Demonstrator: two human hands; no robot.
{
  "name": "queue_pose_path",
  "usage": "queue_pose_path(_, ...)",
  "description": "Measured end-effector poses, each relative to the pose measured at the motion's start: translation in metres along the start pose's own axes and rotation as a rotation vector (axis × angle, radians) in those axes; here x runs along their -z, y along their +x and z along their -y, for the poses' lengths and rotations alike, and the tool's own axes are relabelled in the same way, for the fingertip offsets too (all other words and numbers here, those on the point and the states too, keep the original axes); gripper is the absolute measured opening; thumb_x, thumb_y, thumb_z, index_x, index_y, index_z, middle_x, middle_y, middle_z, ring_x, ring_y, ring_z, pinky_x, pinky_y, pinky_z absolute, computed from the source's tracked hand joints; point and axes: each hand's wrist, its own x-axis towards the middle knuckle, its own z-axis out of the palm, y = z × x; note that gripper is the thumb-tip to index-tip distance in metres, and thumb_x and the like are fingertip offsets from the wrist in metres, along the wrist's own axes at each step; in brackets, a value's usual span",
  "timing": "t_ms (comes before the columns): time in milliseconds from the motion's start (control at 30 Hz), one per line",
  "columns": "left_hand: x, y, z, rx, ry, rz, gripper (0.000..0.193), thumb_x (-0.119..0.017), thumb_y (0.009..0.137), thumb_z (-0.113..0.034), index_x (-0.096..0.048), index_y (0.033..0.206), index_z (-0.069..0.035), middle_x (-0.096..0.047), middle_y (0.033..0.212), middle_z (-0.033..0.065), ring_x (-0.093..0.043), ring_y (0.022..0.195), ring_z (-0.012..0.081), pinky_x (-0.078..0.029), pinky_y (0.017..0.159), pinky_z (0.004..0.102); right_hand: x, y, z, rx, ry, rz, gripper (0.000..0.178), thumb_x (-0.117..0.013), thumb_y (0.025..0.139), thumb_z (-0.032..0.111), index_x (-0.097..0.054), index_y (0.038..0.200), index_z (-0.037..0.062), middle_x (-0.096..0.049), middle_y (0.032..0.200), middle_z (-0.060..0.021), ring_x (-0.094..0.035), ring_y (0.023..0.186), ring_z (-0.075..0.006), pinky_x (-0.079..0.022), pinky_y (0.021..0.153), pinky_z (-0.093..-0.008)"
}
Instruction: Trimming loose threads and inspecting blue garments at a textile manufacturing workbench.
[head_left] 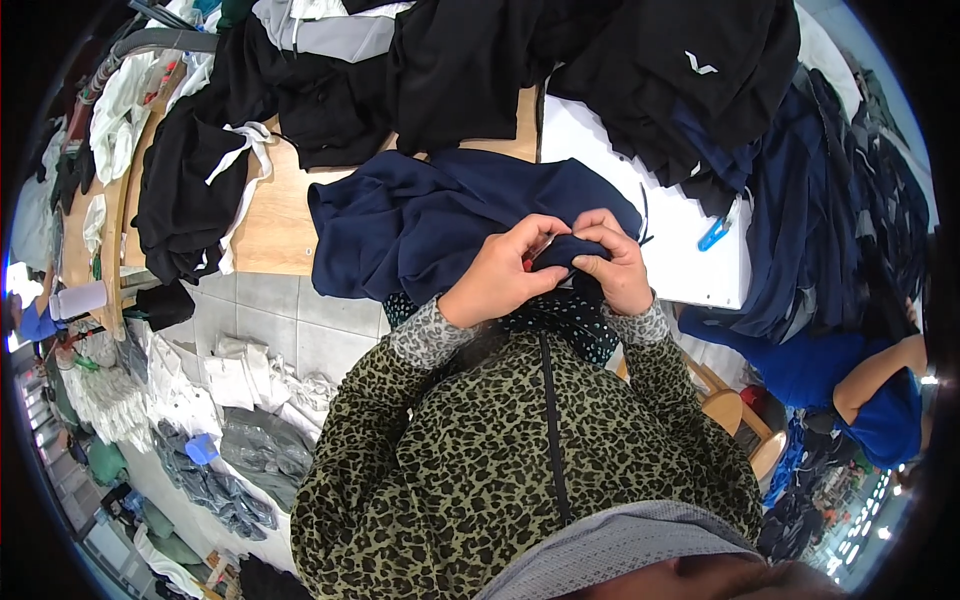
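Note:
A navy blue garment (400, 215) lies bunched along the table's near edge, with one end gathered up between my hands. My left hand (505, 272) is closed, its thumb and forefinger pinching the raised fabric. A small red and pale object (533, 259) shows between the left fingers, too covered to name. On the other side, my right hand (620, 268) is closed on the same folded edge, fingertips on top and thumb pressed against the cloth. Both hands almost meet over the fold. A dark cord (645, 215) sticks out just past my right hand.
Black garments (460, 75) are heaped along the far side of the wooden table (285, 225). A blue cutter-like tool (714, 233) lies on the white board (690, 265) to the right. Navy garments (800, 200) hang beyond it. Another person's arm (880, 375) is at far right.

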Motion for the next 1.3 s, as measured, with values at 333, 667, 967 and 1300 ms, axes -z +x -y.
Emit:
queue_pose_path(333, 0.011, -0.006, 0.007, -0.012, 0.098, -0.118, 0.027, -0.074, 0.075, -0.005, -0.064, 0.100, 0.000, -0.059, 0.084, -0.0036, -0.045, 0.065, 0.0004, -0.038, 0.058, 0.0162, -0.006, -0.001, 0.011, 0.121, -0.462, -0.126, 0.030, -0.072, 0.069, 0.010, -0.066, 0.097, 0.0034, -0.054, 0.076, -0.0044, -0.049, 0.075, -0.0195, -0.037, 0.077, -0.0304)
queue_pose_path(667, 0.010, -0.007, 0.018, 0.105, -0.130, -0.086, 0.015, -0.071, 0.078, -0.004, -0.062, 0.089, 0.002, -0.061, 0.082, -0.0013, -0.051, 0.068, 0.0021, -0.043, 0.063, 0.0166, -0.015, -0.004, 0.001, 0.065, -0.282, -0.178, 0.018, -0.071, 0.072, 0.007, -0.061, 0.086, 0.0012, -0.056, 0.080, -0.0050, -0.050, 0.084, -0.0209, -0.038, 0.079, -0.0309)
queue_pose_path(967, 0.010, -0.005, 0.015, 0.230, -0.443, -0.060, 0.015, -0.069, 0.078, -0.001, -0.060, 0.090, 0.000, -0.061, 0.084, 0.0006, -0.055, 0.075, 0.0047, -0.046, 0.070, 0.0186, -0.024, -0.008, -0.004, -0.097, -0.021, -0.245, 0.019, -0.071, 0.072, 0.007, -0.061, 0.087, 0.0003, -0.056, 0.087, -0.0057, -0.048, 0.097, -0.0211, -0.038, 0.084, -0.0302)
queue_pose_path(1300, 0.007, -0.004, 0.029, 0.096, -0.450, -0.105, 0.018, -0.068, 0.076, 0.005, -0.059, 0.091, -0.001, -0.058, 0.086, -0.0001, -0.055, 0.077, 0.0060, -0.046, 0.071, 0.0190, -0.019, -0.003, 0.009, 0.146, -0.556, -0.235, 0.021, -0.076, 0.065, 0.012, -0.066, 0.083, 0.0072, -0.059, 0.082, -0.0023, -0.047, 0.101, -0.0255, -0.034, 0.090, -0.0365)
